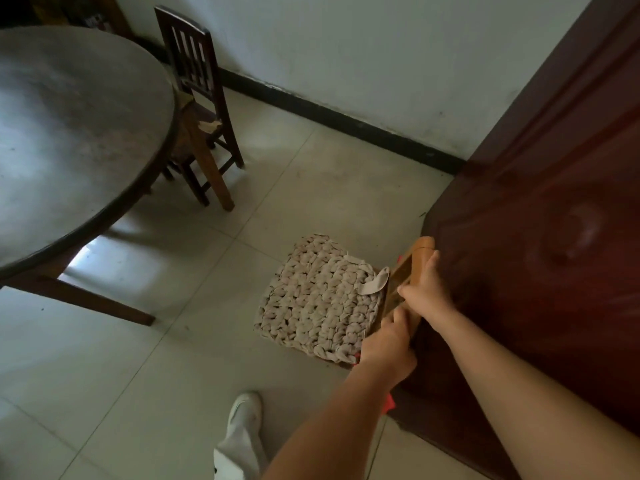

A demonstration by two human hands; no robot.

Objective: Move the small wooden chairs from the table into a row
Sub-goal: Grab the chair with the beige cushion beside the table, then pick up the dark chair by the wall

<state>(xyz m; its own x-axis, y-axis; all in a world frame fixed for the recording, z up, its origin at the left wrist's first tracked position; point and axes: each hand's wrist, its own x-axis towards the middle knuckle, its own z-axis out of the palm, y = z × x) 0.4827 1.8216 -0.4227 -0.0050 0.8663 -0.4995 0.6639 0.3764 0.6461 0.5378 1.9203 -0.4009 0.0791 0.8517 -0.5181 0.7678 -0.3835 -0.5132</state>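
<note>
Hands gripped the backrest of a small wooden chair (408, 271) that stood on the pale tiled floor (145, 375), its back right against a dark red-brown door (540, 237). The left hand (388, 344) closed around the lower end of the light-wood back rail, while the right hand (424, 285) wrapped over the rail higher up, fingers curled onto its front face. A knotted, cream-coloured woven cushion (318, 299) covered the seat, with a loose strip of the fabric lying at the seat's rear edge beside the rail.

Well apart from it, a second small chair (197, 84), dark brown with a slatted back, stood tucked against the rim of a round, dull-surfaced table (69, 133), its seat partly under the tabletop and its back towards the white wall (346, 46). A black skirting ran along the foot of that wall. The person's white shoe (242, 414) showed near the bottom edge, on the tiles below the left forearm.
</note>
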